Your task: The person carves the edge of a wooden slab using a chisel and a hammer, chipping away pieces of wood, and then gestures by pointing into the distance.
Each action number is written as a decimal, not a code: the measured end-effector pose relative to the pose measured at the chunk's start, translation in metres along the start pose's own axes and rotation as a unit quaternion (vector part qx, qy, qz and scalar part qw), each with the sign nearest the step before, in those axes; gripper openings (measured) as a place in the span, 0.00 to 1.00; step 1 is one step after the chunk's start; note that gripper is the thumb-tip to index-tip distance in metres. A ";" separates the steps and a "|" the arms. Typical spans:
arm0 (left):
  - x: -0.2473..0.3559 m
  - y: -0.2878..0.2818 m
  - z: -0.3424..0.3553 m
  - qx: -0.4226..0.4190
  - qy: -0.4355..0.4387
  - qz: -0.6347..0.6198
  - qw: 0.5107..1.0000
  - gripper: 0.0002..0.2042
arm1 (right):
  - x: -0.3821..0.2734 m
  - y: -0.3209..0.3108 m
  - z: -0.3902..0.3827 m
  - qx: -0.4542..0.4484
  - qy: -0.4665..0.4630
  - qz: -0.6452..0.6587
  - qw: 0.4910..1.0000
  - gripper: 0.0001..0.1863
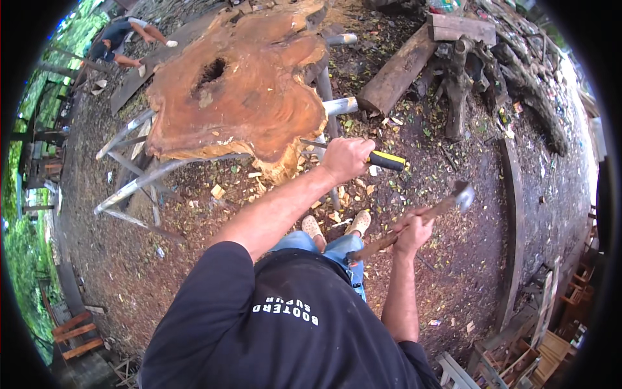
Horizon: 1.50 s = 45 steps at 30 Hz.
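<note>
My left hand (348, 159) is closed round a chisel (389, 160) with a black and yellow handle. Its thin metal blade points left, with the tip at the edge of a big reddish-brown wood slab (259, 104). In my right hand (413, 232) is a hammer (376, 247) with a wooden handle, its metal head raised to the right of the chisel and apart from it. The slab has a wavy, rough outline, a dark hollow near its middle and pale cut wood along the near edge. It rests on a stand of metal pipes (139, 189).
Wood chips (218, 192) and leaves litter the dirt around my feet. A thick log (396, 72) and gnarled stumps (457, 84) lie at the far right. A long beam (511, 227) runs along the right. Another person (120, 40) is at the far left beyond the slab.
</note>
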<state>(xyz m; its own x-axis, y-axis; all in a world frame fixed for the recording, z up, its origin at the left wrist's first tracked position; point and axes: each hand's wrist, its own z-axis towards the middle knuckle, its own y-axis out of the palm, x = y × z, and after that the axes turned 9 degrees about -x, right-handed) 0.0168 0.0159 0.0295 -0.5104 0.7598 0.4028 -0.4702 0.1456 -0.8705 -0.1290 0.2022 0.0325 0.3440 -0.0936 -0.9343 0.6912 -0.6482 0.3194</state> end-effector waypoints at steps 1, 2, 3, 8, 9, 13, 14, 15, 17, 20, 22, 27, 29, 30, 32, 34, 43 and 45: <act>0.002 0.001 0.003 0.004 -0.005 -0.001 1.000 0.08 | 0.006 0.001 0.004 0.003 -0.001 -0.001 1.000 0.08; 0.004 0.002 0.005 0.007 -0.009 -0.002 1.000 0.08 | 0.017 0.001 0.007 -0.041 -0.012 -0.039 0.998 0.08; 0.002 0.004 0.005 0.007 -0.009 -0.003 1.000 0.08 | 0.022 0.004 0.008 -0.087 -0.024 -0.076 0.993 0.08; -0.006 0.007 0.006 0.018 -0.043 0.003 0.999 0.09 | 0.011 -0.005 0.024 -0.174 0.125 -0.132 0.968 0.09; -0.006 0.008 0.007 0.020 -0.044 0.004 0.999 0.09 | 0.003 -0.003 0.026 -0.132 0.101 -0.103 0.981 0.09; -0.004 0.013 0.012 0.028 -0.063 0.009 0.998 0.10 | 0.008 -0.001 0.036 -0.096 0.013 -0.050 0.994 0.08; -0.004 0.014 0.013 0.032 -0.064 0.006 0.997 0.10 | 0.016 -0.001 0.033 -0.142 0.024 -0.140 0.980 0.07; -0.005 0.014 0.013 0.031 -0.064 0.005 0.997 0.10 | 0.005 0.009 0.025 -0.230 0.114 -0.211 0.943 0.08; -0.008 0.013 0.015 0.027 -0.089 0.028 0.995 0.10 | 0.007 0.003 0.033 -0.228 0.165 -0.169 0.944 0.08; -0.010 0.011 0.014 0.029 -0.101 0.024 0.994 0.10 | 0.002 -0.002 0.051 -0.154 0.116 -0.110 0.975 0.09; -0.007 0.010 0.017 0.023 -0.109 0.026 0.993 0.10 | -0.002 0.000 0.060 -0.103 0.054 0.022 0.993 0.09; -0.013 0.016 0.017 0.039 -0.115 0.034 0.992 0.12 | -0.007 0.000 0.060 -0.279 0.232 -0.237 0.901 0.09; -0.015 0.011 0.020 0.002 -0.158 0.037 0.987 0.13 | -0.018 -0.010 0.077 -0.265 0.214 -0.267 0.901 0.09; -0.014 0.012 0.021 0.003 -0.159 0.038 0.987 0.13 | -0.018 -0.016 0.084 -0.241 0.187 -0.239 0.922 0.10; -0.014 0.012 0.025 -0.007 -0.182 0.037 0.982 0.13 | -0.013 -0.021 0.097 -0.186 0.105 -0.089 0.973 0.11; -0.013 0.014 0.027 -0.003 -0.174 0.039 0.984 0.11 | -0.007 0.003 0.089 -0.160 0.110 -0.118 0.974 0.10; -0.021 0.014 0.033 -0.020 -0.227 0.059 0.972 0.16 | -0.017 0.007 0.109 -0.194 0.151 -0.123 0.962 0.11; -0.019 0.013 0.038 -0.027 -0.251 0.059 0.966 0.16 | -0.009 0.023 0.108 -0.147 0.142 -0.092 0.975 0.10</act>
<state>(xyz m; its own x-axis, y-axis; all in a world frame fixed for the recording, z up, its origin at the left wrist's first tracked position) -0.0070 -0.0207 0.0210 -0.8495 0.3724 0.3737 -0.3556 0.1191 -0.9270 -0.1846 0.1063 0.0309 0.3302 0.2427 -0.9122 0.8955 -0.3861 0.2214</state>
